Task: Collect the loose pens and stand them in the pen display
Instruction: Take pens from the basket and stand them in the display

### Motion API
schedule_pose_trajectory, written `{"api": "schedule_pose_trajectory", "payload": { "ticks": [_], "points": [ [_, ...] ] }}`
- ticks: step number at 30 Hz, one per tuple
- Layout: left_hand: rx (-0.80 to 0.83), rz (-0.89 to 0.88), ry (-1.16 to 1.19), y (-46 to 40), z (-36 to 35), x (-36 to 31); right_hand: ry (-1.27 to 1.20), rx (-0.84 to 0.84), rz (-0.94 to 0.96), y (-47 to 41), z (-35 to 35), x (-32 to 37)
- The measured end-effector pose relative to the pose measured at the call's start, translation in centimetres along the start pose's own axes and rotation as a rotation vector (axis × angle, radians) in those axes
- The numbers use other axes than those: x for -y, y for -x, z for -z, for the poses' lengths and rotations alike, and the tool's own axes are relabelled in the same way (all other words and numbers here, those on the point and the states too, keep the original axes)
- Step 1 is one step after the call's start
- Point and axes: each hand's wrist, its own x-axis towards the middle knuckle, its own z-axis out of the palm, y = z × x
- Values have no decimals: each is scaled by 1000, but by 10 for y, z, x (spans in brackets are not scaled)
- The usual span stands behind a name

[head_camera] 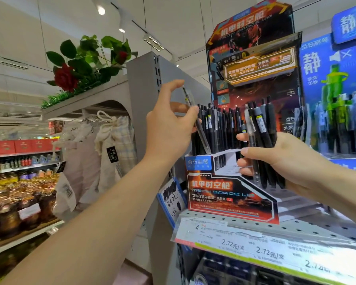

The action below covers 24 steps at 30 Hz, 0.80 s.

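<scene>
Many pens already stand in the pen display (230,194), while the left hand (169,128) pinches one pen (195,120) above its left side and the right hand (280,161) grips a bundle of pens (261,128) not yet placed.

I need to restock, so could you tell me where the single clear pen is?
The left hand pinches the clear pen, tilted, at the left end of the pen display, just above its back row.

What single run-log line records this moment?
left hand: pinching one pen | right hand: gripping pen bundle | pen display: partly filled
</scene>
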Motion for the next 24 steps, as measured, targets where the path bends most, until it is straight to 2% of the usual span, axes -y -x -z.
{"api": "schedule_pose_trajectory", "payload": {
  "ticks": [6, 9, 12, 19, 21, 24],
  "points": [
    [108, -89, -358, -6, -7, -4, -29, -38, -33, -1, 2, 1],
    [258, -23, -521, -7, -6, -5, -14, -54, -20, -3, 4, 1],
    [360, 10, -582, -2, -5, -4, -22, -43, -11, -5, 5, 2],
    [361, 41, -533, -2, -4, -6, -16, 13, 1, 3, 0, 3],
    [304, 40, -448, 5, -8, -6, -40, 10, 17, 5, -1, 7],
    [283, 119, -200, 19, -17, -11, -22, -7, 77, 5, -1, 13]
  ]
}}
